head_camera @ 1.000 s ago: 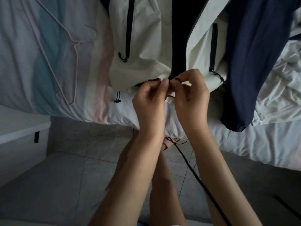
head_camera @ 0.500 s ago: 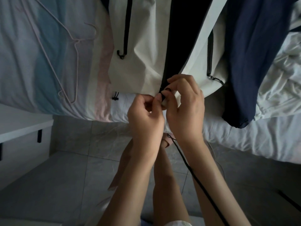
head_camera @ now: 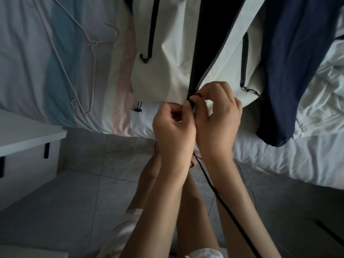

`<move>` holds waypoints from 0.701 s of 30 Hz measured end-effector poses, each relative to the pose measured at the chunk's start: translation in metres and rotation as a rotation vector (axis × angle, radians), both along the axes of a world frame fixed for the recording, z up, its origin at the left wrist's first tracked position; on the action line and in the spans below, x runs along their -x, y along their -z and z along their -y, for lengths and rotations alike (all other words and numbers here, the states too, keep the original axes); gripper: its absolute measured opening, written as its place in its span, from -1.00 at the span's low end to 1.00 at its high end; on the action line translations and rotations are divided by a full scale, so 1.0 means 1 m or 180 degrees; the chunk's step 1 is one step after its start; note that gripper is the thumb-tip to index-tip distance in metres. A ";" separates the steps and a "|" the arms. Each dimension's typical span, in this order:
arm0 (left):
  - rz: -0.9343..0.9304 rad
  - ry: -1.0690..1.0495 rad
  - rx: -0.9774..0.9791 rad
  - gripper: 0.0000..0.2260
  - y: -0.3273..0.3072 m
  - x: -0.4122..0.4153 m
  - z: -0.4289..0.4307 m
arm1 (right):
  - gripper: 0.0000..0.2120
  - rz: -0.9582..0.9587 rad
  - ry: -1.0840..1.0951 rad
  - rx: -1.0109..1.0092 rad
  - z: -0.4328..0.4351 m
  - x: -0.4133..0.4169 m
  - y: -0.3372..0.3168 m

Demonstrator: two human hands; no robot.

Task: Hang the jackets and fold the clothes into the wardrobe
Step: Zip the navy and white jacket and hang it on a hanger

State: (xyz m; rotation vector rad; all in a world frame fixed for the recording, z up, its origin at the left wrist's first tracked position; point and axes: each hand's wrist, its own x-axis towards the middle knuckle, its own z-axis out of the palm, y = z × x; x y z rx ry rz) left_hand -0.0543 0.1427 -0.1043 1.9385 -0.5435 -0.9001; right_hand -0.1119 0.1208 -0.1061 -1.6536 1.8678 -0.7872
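Note:
A cream jacket [head_camera: 167, 53] with black zips and a navy sleeve [head_camera: 290, 71] lies spread on the bed, its hem at the bed's near edge. Its front is open, showing a dark lining. My left hand [head_camera: 173, 127] pinches the bottom of the left front panel at the zip's end. My right hand [head_camera: 217, 116] pinches the black zip slider and the right panel's lower corner right beside it. The two hands touch at the hem. A thin pink wire hanger [head_camera: 93, 51] lies on the striped bedsheet to the jacket's left.
The bed [head_camera: 279, 161] has a white sheet, with crumpled white bedding [head_camera: 323, 86] at the right. A white drawer unit [head_camera: 28, 138] stands at the left. Grey floor tiles lie below, and a black cable [head_camera: 223, 205] runs down past my legs.
The jacket's hem has slid nearer the bed's edge and my hands have closed together on the zip's bottom end. The front opening has narrowed at the hem.

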 end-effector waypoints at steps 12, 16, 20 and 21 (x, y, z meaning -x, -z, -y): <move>-0.0151 0.0144 0.0164 -0.81 -0.014 0.022 -0.018 | -0.85 0.0440 0.0833 0.0028 0.036 0.011 0.000; -0.0694 -0.0351 -0.0018 -0.79 -0.009 0.004 -0.018 | -0.90 0.0568 -0.0113 -0.0389 0.065 0.024 0.000; -0.1091 -0.0229 -0.0397 -0.86 -0.001 -0.010 -0.008 | -0.96 0.0579 -0.0269 -0.0528 0.060 0.027 0.006; -0.1348 -0.0357 -0.0555 -0.84 0.000 -0.012 -0.009 | -0.96 0.0572 -0.0265 -0.0592 0.059 0.030 0.008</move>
